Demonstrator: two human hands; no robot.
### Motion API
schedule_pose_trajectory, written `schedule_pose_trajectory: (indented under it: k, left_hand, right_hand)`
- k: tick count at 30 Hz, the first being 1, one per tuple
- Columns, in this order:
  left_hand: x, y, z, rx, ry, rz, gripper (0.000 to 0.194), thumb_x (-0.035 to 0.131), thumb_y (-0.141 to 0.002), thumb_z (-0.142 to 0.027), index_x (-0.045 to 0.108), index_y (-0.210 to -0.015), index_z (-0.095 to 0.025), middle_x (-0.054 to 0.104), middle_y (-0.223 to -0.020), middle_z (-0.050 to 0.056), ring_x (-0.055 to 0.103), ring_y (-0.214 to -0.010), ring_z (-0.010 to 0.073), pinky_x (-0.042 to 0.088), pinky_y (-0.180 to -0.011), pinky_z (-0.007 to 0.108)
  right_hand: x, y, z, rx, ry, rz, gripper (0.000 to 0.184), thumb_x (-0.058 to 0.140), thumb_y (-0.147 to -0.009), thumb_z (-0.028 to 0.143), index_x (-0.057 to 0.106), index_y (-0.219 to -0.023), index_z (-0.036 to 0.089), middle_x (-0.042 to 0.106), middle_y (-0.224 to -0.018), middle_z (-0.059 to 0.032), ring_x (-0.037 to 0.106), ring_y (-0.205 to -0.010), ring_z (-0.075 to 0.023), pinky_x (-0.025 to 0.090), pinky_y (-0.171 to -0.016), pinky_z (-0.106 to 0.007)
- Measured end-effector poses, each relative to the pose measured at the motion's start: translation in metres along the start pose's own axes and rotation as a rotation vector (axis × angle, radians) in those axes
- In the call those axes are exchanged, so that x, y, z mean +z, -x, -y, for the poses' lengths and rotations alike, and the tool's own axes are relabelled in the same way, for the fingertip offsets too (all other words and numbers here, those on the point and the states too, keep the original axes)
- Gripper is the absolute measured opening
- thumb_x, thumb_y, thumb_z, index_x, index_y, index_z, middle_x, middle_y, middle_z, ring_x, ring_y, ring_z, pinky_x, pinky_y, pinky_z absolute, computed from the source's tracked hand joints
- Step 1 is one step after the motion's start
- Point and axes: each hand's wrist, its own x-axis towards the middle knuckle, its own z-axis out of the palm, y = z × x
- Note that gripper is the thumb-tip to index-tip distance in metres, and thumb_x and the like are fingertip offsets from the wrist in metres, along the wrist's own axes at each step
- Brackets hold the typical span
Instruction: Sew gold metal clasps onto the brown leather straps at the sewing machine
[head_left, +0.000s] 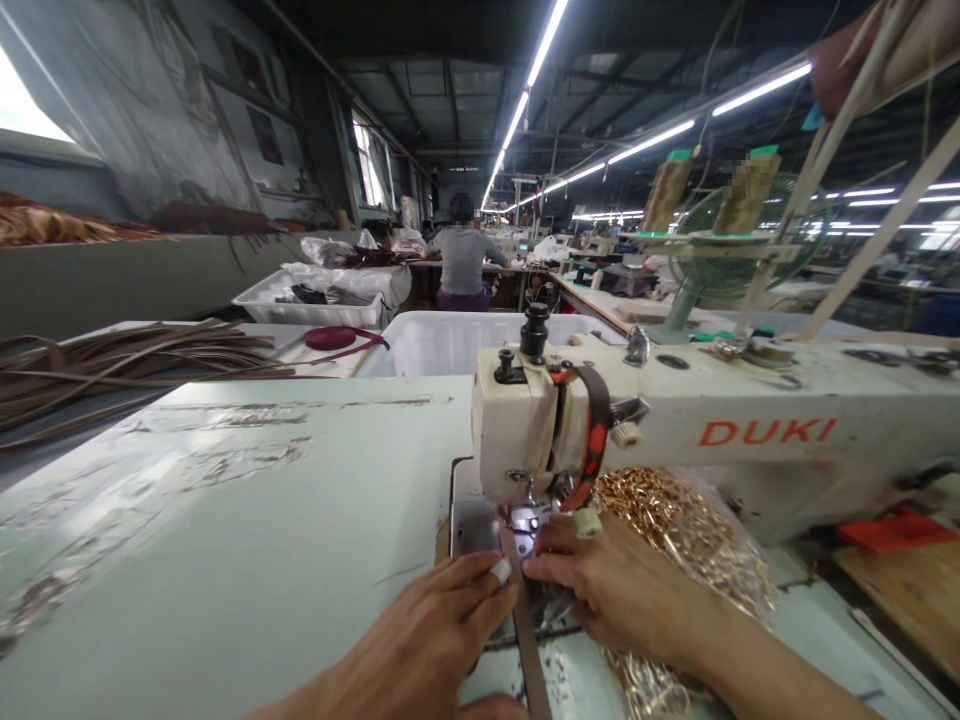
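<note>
A narrow brown strap (530, 650) runs lengthwise from the near table edge up under the needle area of a white sewing machine (517, 430). My left hand (427, 630) presses its bent, closed-together fingers on the strap's left side; a white wrap covers one fingertip. From the right, my right hand (600, 575) curls its fingers against the strap beside the lit presser foot (525, 520). What lies beneath those fingers is partly hidden. A dark strip with orange patches (596, 430) loops down the machine head.
Gold metal hardware in a plastic bag (697, 530) lies under the machine arm. Brown strips (112, 370) and a maroon roll (330, 338) sit at left. Behind the table stands a white bin (427, 340). Farther back, a person in grey (463, 262) sits. Thread cones (666, 195) stand at right.
</note>
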Motion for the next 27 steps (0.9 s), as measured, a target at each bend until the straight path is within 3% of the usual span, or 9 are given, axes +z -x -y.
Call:
schedule_pose_trajectory:
  k: [8, 17, 24, 27]
  left_hand:
    - [0.017, -0.004, 0.014, -0.024, 0.257, -0.046, 0.044, 0.063, -0.084, -0.044, 0.059, -0.121, -0.02, 0.065, -0.117, 0.005, 0.055, -0.116, 0.0223, 0.047, -0.1, 0.035]
    - [0.03, -0.014, 0.032, -0.036, 0.376, -0.126, 0.023, 0.055, -0.092, -0.033, 0.065, -0.108, -0.021, 0.069, -0.099, 0.002, 0.056, -0.109, 0.021, 0.047, -0.098, 0.034]
    - [0.033, -0.022, 0.039, -0.092, 0.422, -0.217, 0.02, 0.052, -0.094, -0.028, 0.068, -0.103, -0.022, 0.069, -0.094, 0.0, 0.059, -0.099, 0.0174, 0.051, -0.089, 0.028]
    - [0.036, -0.025, 0.041, -0.114, 0.432, -0.259, 0.019, 0.053, -0.093, -0.027, 0.068, -0.105, -0.023, 0.07, -0.095, 0.0, 0.058, -0.098, 0.0175, 0.05, -0.088, 0.029]
  right_hand:
    - [-0.002, -0.001, 0.002, 0.009, -0.012, 0.014, 0.042, 0.05, -0.075, 0.007, 0.061, -0.111, 0.025, 0.065, -0.11, -0.0043, 0.062, -0.096, -0.021, 0.049, -0.08, -0.034]
    - [-0.004, -0.003, 0.004, 0.041, -0.014, 0.04, 0.036, 0.05, -0.075, 0.009, 0.063, -0.105, 0.024, 0.066, -0.106, -0.0038, 0.062, -0.096, -0.0233, 0.05, -0.08, -0.037]
    - [-0.002, -0.004, 0.003, 0.068, 0.01, 0.037, 0.035, 0.051, -0.076, 0.012, 0.064, -0.106, 0.026, 0.067, -0.103, -0.0038, 0.065, -0.086, -0.0231, 0.051, -0.074, -0.038]
    - [0.001, -0.004, 0.002, 0.054, 0.005, 0.017, 0.035, 0.052, -0.076, 0.011, 0.064, -0.106, 0.024, 0.067, -0.103, -0.0056, 0.063, -0.091, -0.022, 0.05, -0.077, -0.035]
